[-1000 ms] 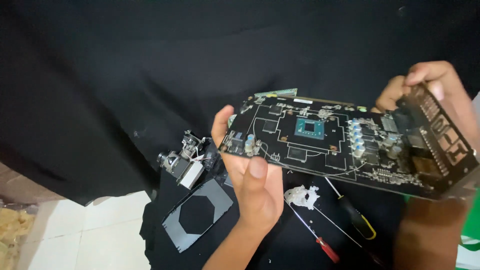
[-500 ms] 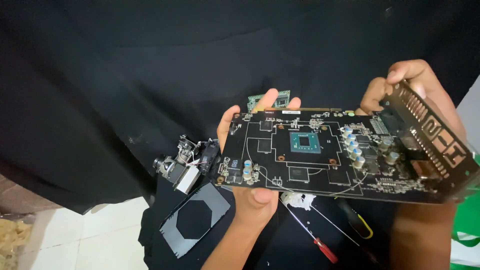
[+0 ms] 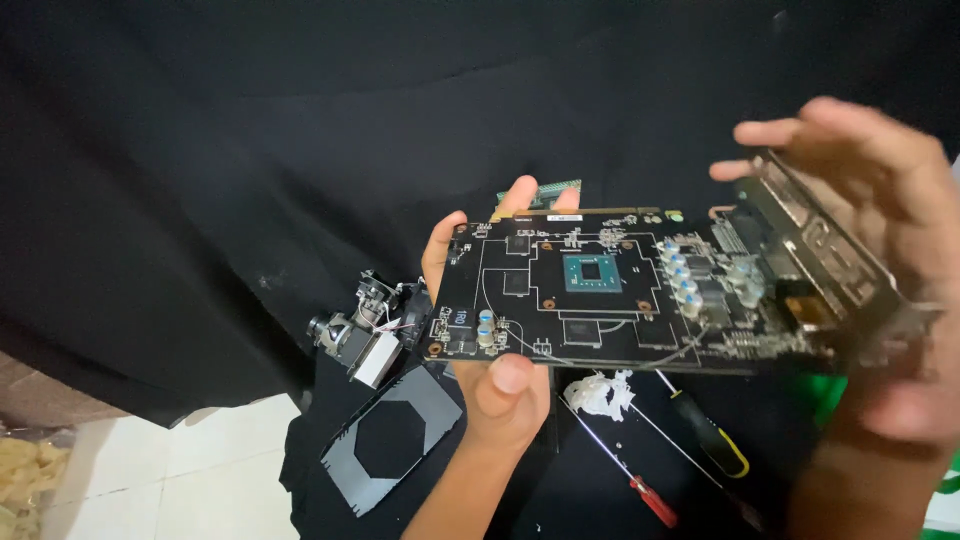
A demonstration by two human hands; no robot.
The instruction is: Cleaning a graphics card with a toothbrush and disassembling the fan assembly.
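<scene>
I hold a black graphics card circuit board (image 3: 600,290) level in front of me, chip side up, with a bluish chip in its middle and silver capacitors to the right. My left hand (image 3: 500,385) grips its left end, thumb on the near edge and fingers behind the far edge. My right hand (image 3: 880,270) is blurred at the right end, around the metal bracket (image 3: 820,260), fingers spread over it.
Below lie a red-handled screwdriver (image 3: 625,470), a black-and-yellow screwdriver (image 3: 705,435), a wad of white tissue (image 3: 600,392), a grey plate with a hexagonal cutout (image 3: 395,435) and a small metal-and-wire assembly (image 3: 365,325). Black cloth (image 3: 250,150) covers the surface; white tiled floor (image 3: 150,460) lies left.
The board has tilted and shifted slightly left and toward me. My right hand has moved from gripping the bracket's far corner to spreading loosely over it.
</scene>
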